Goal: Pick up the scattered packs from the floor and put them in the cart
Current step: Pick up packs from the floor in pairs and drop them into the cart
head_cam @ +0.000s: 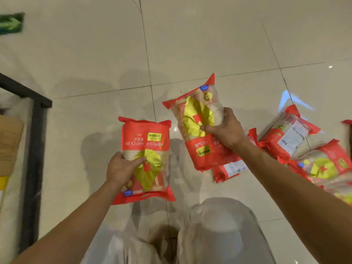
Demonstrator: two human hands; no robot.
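The left hand [122, 168] is clamped on one pack [145, 159], fingers wrapped over its near-left edge and thumb across the yellow panel, holding it clear of the floor [190, 44]. The right hand [226, 130] grips a second pack [200, 122] by its right side, tilted with its far end higher. Both packs are soft film pouches: red crimped ends, a clear window showing stacked round biscuits, a glossy yellow patch with a red mark. They look light but crushable, so a firm squeeze could break what is inside. Judged from this, the pick-up step is done for these two and the carry to the cart comes next. The dark frame [34, 130] at the left edge looks like the cart's rim, with something pale and brown inside it; if so, the next move calls for swinging both hands leftward and lowering the packs over that rim rather than dropping them. A further pack [230, 169] lies flat on the floor just under the right-hand one, label side up, and more packs [304, 147] lie heaped to the right, overlapping one another, so several rounds remain. The floor is polished pale tile with thin dark joints, smooth and reflective.
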